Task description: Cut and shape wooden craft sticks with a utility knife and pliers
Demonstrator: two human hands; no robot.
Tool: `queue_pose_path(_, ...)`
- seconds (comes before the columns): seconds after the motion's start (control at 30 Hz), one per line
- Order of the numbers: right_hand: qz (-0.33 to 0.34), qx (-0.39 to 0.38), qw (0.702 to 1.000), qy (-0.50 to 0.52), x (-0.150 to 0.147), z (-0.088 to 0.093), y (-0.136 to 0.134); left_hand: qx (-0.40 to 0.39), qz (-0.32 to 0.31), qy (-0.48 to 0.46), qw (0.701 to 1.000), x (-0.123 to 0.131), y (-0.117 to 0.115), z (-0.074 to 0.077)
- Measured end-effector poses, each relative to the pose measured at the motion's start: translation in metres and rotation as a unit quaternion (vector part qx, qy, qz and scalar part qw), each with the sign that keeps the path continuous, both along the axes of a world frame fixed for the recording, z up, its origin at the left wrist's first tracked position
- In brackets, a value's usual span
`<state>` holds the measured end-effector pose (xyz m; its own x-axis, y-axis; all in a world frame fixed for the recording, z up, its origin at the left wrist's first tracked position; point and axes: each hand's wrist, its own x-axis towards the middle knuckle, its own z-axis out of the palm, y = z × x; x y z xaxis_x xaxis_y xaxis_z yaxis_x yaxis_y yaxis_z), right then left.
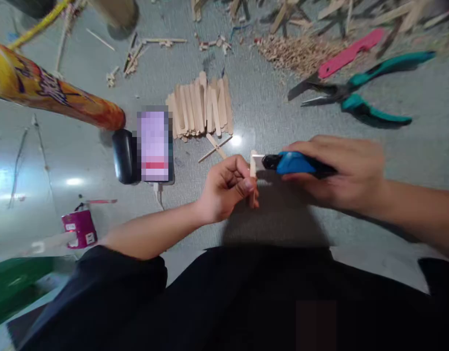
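My left hand [227, 187] is closed in a pinch on a thin wooden stick [252, 168], held upright just above the grey floor. My right hand [341, 170] is wrapped round a blue and black utility knife [295, 163], whose blade end touches the top of the stick. A pile of flat wooden sticks [200, 107] lies on the floor just beyond my hands. Two loose sticks [215, 146] lie crossed between the pile and my left hand.
Teal-handled pliers [356, 92] and a pink tool [348, 53] lie at the far right, by wood shavings [297, 51]. A phone [154, 146] on a black stand, a yellow-orange tube [45, 90] and a small magenta container [81, 228] sit at the left.
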<state>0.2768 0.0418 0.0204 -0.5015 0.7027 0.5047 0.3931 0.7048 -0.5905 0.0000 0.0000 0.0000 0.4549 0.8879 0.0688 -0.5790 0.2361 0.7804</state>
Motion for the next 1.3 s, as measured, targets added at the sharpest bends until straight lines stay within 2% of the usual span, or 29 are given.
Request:
queue_pose_path(0.2, 0.021, -0.034, 0.999, -0.023, 0.006, 0.005, -0.001, -0.080, 0.074, 0.055, 0.993, 0.005, 0.005, 0.006)
queue_pose_path(0.37, 0.044, -0.048, 0.995, -0.071, 0.011, 0.003, -0.004, -0.079, 0.080, 0.044, 0.993, 0.005, 0.004, 0.004)
queue_pose_path(0.67, 0.067, -0.062, 0.991, -0.093, 0.011, 0.008, -0.002, -0.046, 0.090, 0.014, 0.995, 0.005, 0.005, 0.002)
queue_pose_path(1.03, 0.074, -0.058, 0.992, -0.085, 0.013, 0.007, -0.001, -0.070, 0.090, 0.066, 0.991, 0.006, 0.006, 0.007)
queue_pose_path(1.3, 0.085, -0.112, 0.985, -0.098, 0.018, 0.010, 0.000, -0.076, 0.092, 0.075, 0.990, 0.005, 0.005, 0.007)
